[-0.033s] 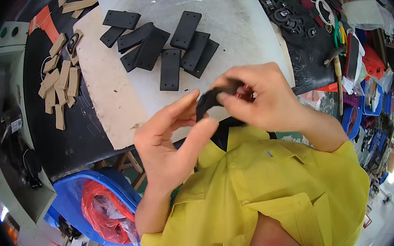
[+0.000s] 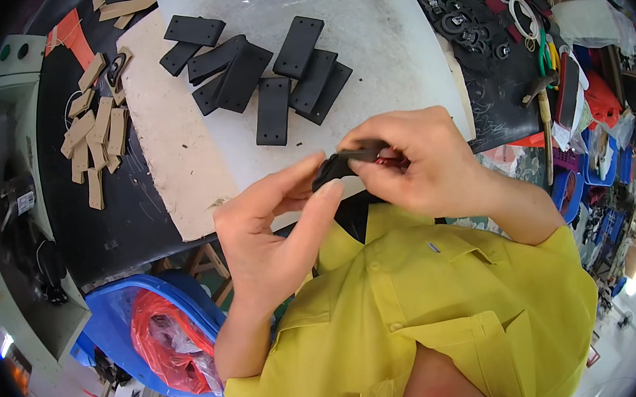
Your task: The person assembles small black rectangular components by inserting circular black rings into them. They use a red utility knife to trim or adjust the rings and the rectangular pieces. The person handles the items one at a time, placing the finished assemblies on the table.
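L hand [image 2: 260, 231] is pinching 1 end of blk piece [image 2: 334, 168]. R hand [image 2: 428, 161] is gripping t'other. Blk strips [image 2: 273, 111] are lying nearby.

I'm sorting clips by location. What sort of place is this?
Probably a small workshop: black strips with holes lie on a white work surface, tan strips are heaped at the left, and the right hand holds a dark piece.
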`<state>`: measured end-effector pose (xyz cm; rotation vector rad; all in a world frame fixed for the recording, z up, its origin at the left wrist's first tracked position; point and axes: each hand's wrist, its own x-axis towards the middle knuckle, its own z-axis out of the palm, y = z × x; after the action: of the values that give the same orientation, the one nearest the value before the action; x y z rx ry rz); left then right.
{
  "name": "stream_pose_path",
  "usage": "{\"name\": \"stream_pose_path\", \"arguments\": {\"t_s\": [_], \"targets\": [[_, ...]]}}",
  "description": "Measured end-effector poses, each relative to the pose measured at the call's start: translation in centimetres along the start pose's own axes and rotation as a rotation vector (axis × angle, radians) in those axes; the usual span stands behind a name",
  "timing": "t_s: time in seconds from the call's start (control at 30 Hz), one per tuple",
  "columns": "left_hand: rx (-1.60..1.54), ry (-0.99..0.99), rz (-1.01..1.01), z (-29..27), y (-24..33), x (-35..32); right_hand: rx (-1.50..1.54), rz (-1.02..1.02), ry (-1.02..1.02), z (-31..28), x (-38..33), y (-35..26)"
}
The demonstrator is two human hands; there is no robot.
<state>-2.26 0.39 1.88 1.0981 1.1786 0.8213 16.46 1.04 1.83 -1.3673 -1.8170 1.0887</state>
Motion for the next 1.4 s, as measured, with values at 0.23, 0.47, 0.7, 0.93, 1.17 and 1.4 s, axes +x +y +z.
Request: {"name": "stream_pose_path", "arguments": {"t_s": [0.23,0.47,0.7,0.93,1.17,1.4], "targets": [[-0.175,0.138,-0.183,-0.7,-0.1,0.6,0.145,0.113,-0.008,-1.7,0.6,-0.3],[-0.308,0.196,-0.230,-0.7,-0.3,0.6,-0.549,-0.433,0.062,-2.0,-0.5,-0.8],[-0.350,0.166,-0.271,-0.4,0.5,0.3,-0.601,-0.559,0.110,-1.8,-0.7,0.0],[-0.139,0.186,0.047,1.3,0.2,-1.0,0.178,0.257,-0.182,-3.7,0.2,-0.5],[-0.635,0.118,-0.201,0.9,-0.8,0.6,-0.402,-0.451,0.233,-1.5,-0.2,-0.6],[-0.740,0.047,-0.233,1.4,-0.1,0.0,-0.525,-0.671,0.288,0.4,0.0,0.2]]}}
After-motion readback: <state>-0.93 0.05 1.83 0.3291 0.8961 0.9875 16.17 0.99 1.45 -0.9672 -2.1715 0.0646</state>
